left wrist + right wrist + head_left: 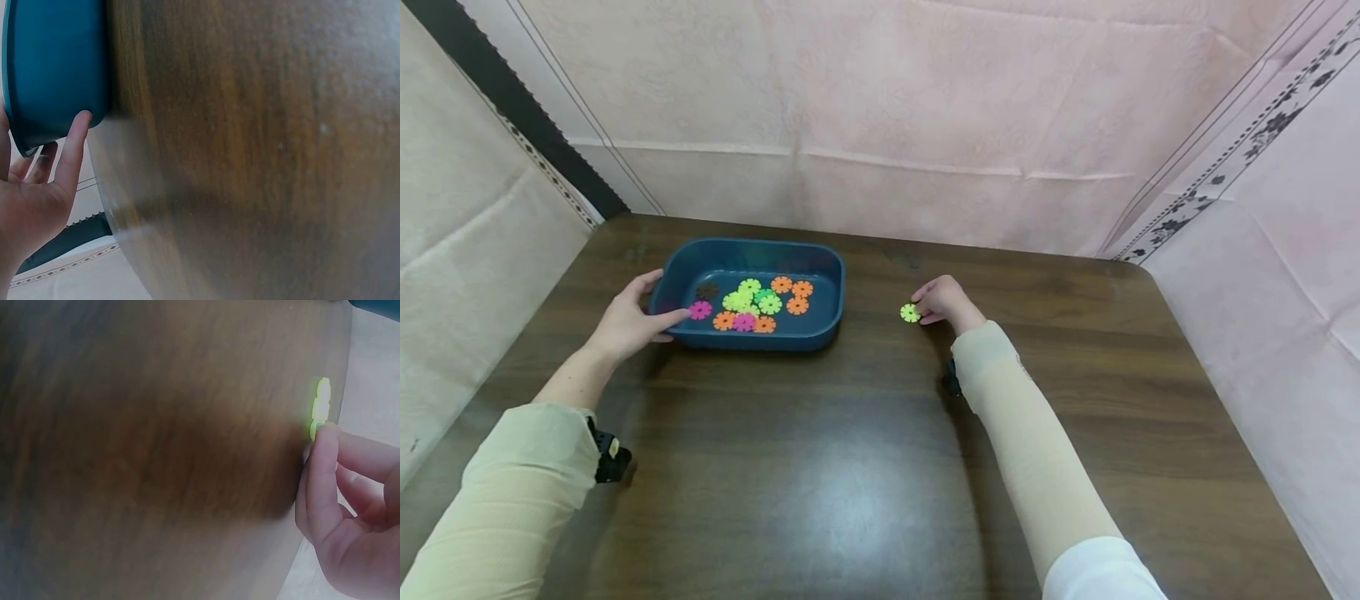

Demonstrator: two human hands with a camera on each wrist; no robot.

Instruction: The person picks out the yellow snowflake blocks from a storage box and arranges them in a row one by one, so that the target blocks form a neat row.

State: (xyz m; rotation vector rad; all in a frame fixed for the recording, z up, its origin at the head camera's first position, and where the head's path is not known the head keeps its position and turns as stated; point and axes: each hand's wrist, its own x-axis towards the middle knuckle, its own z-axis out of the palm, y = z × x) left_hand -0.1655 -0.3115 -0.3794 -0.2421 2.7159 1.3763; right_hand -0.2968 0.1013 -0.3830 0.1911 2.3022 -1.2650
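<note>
A dark blue rectangular tub (760,341) stands on the table, with several flower-shaped plastic discs lying inside. Yellow-green discs (738,300) are heaped near its middle, orange ones (797,306) lie around them, and a magenta disc (700,310) is at the left. My left hand (628,321) grips the tub's left end, thumb over the rim and fingers along the outer wall. Off to the right of the tub, my right hand (950,302) pinches one yellow-green disc (910,312) between thumb and fingertips. In the right wrist view that disc (320,407) appears edge-on.
The brown wooden table (850,467) extends toward me. Pale cloth (880,100) hangs behind its far edge and along both sides. A dark strip (535,108) runs down the cloth at the back left.
</note>
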